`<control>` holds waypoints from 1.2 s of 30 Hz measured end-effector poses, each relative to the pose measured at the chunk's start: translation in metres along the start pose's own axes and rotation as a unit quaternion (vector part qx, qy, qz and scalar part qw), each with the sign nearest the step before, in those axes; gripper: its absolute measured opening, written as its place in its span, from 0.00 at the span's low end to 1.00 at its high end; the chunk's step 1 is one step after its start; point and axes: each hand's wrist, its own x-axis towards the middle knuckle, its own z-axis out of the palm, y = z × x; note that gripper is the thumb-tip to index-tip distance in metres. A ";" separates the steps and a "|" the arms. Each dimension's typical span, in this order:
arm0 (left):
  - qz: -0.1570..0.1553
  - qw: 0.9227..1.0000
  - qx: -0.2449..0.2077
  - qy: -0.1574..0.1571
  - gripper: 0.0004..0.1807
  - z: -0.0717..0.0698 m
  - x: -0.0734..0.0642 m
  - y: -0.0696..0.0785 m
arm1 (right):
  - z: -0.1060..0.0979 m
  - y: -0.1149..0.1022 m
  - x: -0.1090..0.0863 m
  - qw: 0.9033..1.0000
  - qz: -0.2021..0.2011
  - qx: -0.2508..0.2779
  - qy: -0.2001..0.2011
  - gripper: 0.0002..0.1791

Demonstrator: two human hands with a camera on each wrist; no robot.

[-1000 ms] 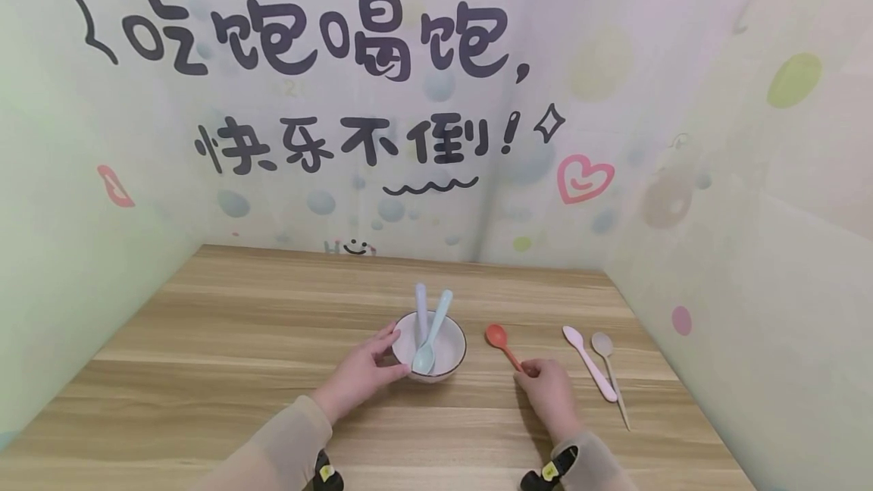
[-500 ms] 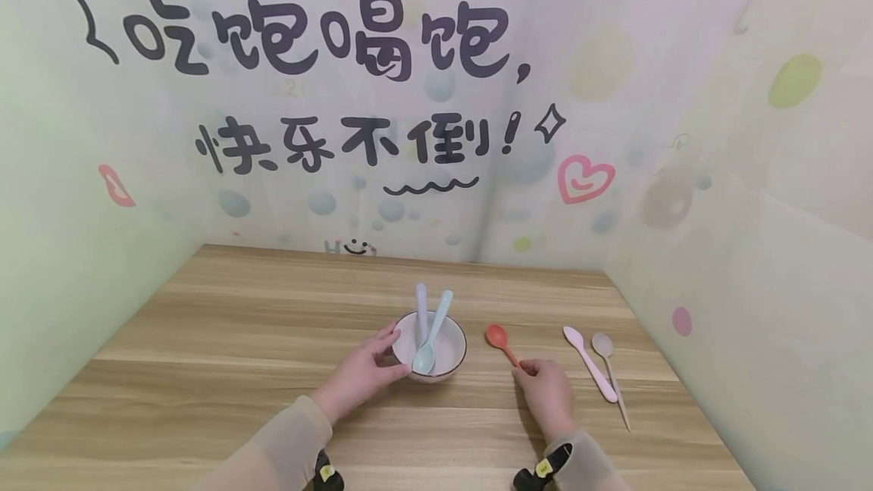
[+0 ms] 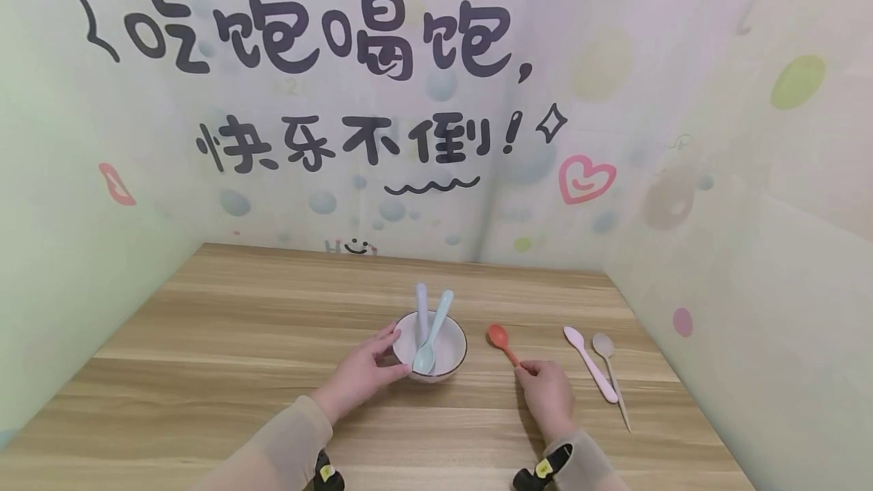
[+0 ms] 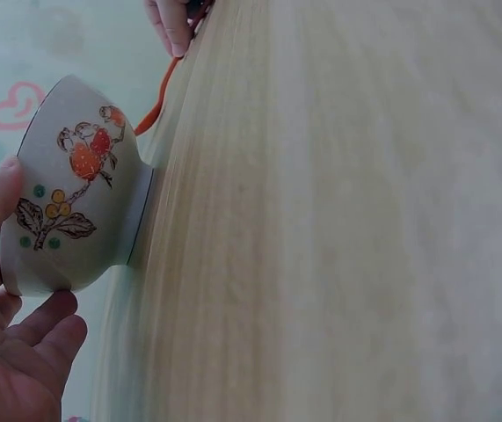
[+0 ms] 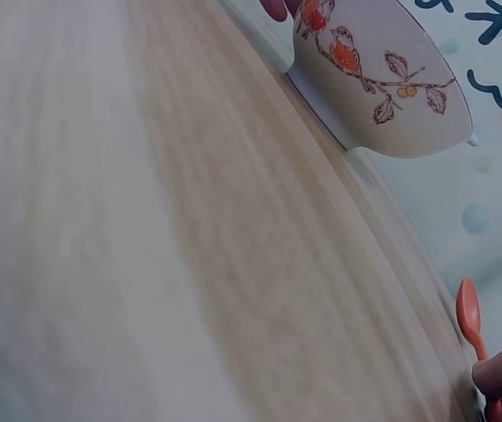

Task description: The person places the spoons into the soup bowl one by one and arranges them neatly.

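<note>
My left hand [image 3: 361,371] holds a white bowl [image 3: 450,343] by its left side, thumb at the near rim. The left wrist view shows painted fruit and leaves on the bowl's outside [image 4: 101,176] and the fingers around its wall. Inside the bowl lean a lavender spoon [image 3: 421,305] and a light blue spoon [image 3: 436,324], handles up over the far rim. To the right, my right hand [image 3: 548,396] pinches the handle of an orange-red spoon [image 3: 498,336]. That spoon's head points away from me, low over the table, and its handle end is hidden by the hand.
Right of my right hand lie a pink spoon-like utensil [image 3: 589,364] and a beige spoon [image 3: 612,377], their lower ends close together. The wooden table [image 3: 204,339] meets printed walls [image 3: 327,211] at the back and both sides.
My right hand and wrist have shifted very slightly left, fingers still on the orange-red spoon's handle. The left hand and bowl have stayed in place.
</note>
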 end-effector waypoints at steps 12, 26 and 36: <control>-0.005 1.000 -0.001 0.000 0.40 0.000 0.000 0.001 | 0.002 0.001 0.001 1.000 0.004 0.023 0.008 0.11; -0.003 1.000 0.000 0.001 0.40 0.001 0.001 -0.001 | -0.005 -0.007 0.006 0.999 -0.005 0.041 -0.003 0.10; 0.013 1.000 -0.005 -0.001 0.40 0.002 0.002 -0.002 | -0.021 -0.026 0.015 0.998 -0.036 0.039 -0.024 0.11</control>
